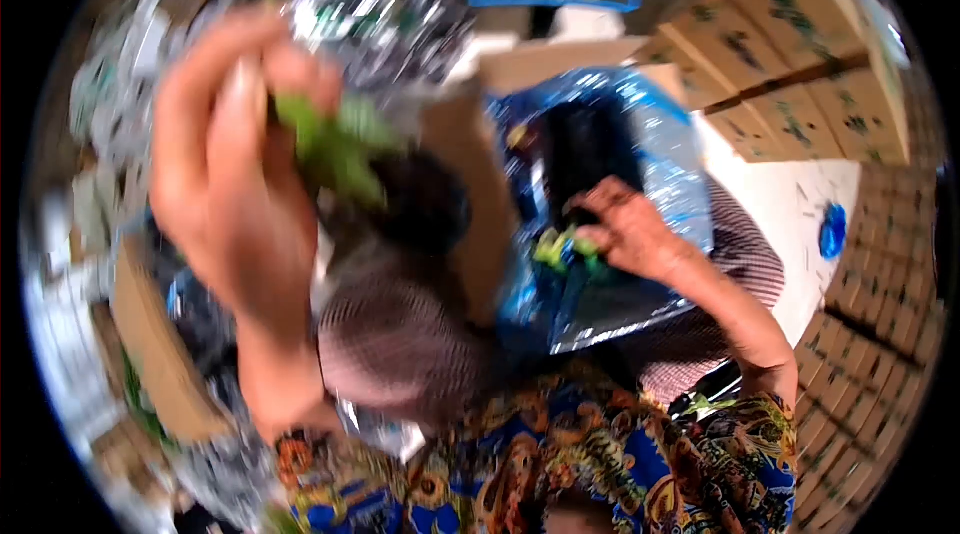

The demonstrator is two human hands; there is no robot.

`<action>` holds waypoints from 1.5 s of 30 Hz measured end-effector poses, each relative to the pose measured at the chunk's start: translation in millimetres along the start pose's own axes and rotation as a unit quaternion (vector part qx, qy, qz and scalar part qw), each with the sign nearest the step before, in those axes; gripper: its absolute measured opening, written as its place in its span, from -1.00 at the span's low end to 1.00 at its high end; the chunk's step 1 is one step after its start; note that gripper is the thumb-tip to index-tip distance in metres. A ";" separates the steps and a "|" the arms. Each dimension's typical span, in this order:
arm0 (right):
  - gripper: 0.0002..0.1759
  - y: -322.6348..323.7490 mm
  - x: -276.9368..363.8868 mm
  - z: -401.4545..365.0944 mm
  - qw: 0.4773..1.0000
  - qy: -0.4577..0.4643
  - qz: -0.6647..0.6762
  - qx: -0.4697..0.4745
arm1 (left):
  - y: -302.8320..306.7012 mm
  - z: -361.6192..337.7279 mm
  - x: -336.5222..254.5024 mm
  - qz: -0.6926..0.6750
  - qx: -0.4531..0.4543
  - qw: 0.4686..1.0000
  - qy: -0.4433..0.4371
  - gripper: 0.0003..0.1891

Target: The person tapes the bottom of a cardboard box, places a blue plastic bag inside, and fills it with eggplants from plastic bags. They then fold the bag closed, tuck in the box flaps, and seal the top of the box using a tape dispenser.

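My left hand point(240, 144), raised close to the camera and blurred, is closed on the leafy green stem end of an eggplant point(425, 199). Its dark, glossy body hangs to the right of my fingers. Lower and to the right, my right hand point(635, 234) reaches into a cardboard box point(475, 204) lined with blue plastic point(670, 149). Its fingers curl at the green cap of another eggplant point(565, 250). More dark, shiny eggplants point(590, 139) lie in the liner beyond those fingers; where one ends and another begins is hard to make out.
Printed cartons point(770, 54) are stacked at the upper right, with many more cartons point(870, 354) along the right side. An open carton point(165, 334) holding dark plastic-wrapped things stands at the left. Crumpled clear plastic point(390, 14) lies at the top. A blue scrap point(832, 231) rests on the pale floor.
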State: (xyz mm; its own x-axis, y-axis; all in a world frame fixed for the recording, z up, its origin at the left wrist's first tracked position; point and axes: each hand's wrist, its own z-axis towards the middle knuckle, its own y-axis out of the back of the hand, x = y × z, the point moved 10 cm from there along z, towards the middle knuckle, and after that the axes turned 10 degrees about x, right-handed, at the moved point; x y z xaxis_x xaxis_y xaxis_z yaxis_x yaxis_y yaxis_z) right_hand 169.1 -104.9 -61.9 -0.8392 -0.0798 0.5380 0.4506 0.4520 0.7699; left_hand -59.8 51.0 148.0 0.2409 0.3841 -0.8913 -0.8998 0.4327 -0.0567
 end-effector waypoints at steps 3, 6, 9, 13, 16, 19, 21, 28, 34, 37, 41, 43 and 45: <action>-0.66 -4.9 8.9 -5.2 1.000 0.017 0.024 0.009 | 57.4 -20.9 -38.7 0.408 -0.060 0.910 -0.050 -0.73; -0.68 -4.7 39.0 -2.9 0.998 0.060 -0.036 0.002 | 103.3 -47.6 -59.8 0.304 -0.013 0.953 -0.013 -0.72; -0.66 -19.5 52.0 -3.6 0.987 0.118 -0.110 0.011 | 149.9 -88.4 -68.5 0.244 -0.045 0.963 0.101 -0.73; -0.60 -42.0 81.6 -2.6 0.950 0.180 -0.243 0.077 | 212.3 -178.4 -80.2 0.348 -0.096 0.879 0.313 -0.71; -0.43 -41.0 50.7 7.1 0.927 0.183 -0.318 0.071 | 271.8 -245.5 -41.2 0.344 -0.116 0.856 0.369 -0.68; -0.26 -24.6 39.4 5.3 0.931 0.102 -0.331 0.115 | 320.4 -310.7 -48.2 0.317 -0.201 0.851 0.366 -0.70; -0.33 -7.4 12.7 0.4 0.967 0.031 -0.231 0.106 | 338.9 -334.1 -57.6 0.354 -0.227 0.839 0.346 -0.70; -0.60 -15.1 10.3 2.2 0.984 0.059 -0.139 0.097 | 274.4 -347.7 -62.4 0.610 -0.081 0.766 0.187 -0.61; -0.63 -18.2 -11.2 7.4 0.988 -0.075 0.117 0.072 | 180.9 -405.9 -75.5 0.651 -0.122 0.711 0.235 -0.51; -0.63 -17.7 21.8 4.4 0.972 0.115 -0.192 0.068 | 170.5 -466.2 -75.0 0.633 -0.183 0.689 0.302 -0.56; -0.63 -22.6 16.6 6.6 0.975 0.119 -0.181 0.052 | 135.9 -486.3 -71.1 0.677 -0.145 0.637 0.337 -0.64; -0.62 -22.1 7.9 7.9 0.986 0.088 -0.132 0.048 | 132.2 -503.1 -73.1 0.633 -0.183 0.660 0.361 -0.66; -0.61 -30.4 -24.5 9.0 0.997 -0.023 0.034 0.072 | 144.7 -538.3 -67.1 0.484 -0.311 0.715 0.397 -0.64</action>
State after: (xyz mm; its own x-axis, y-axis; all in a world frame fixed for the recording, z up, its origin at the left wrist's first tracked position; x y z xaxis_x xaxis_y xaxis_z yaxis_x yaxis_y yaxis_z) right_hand 173.2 -108.7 -101.6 -0.8229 -0.0049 0.5682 0.4614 0.5779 0.6732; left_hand -402.1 -351.2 -42.6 -0.6648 -0.4339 -0.6081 -0.5514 -0.2642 0.7913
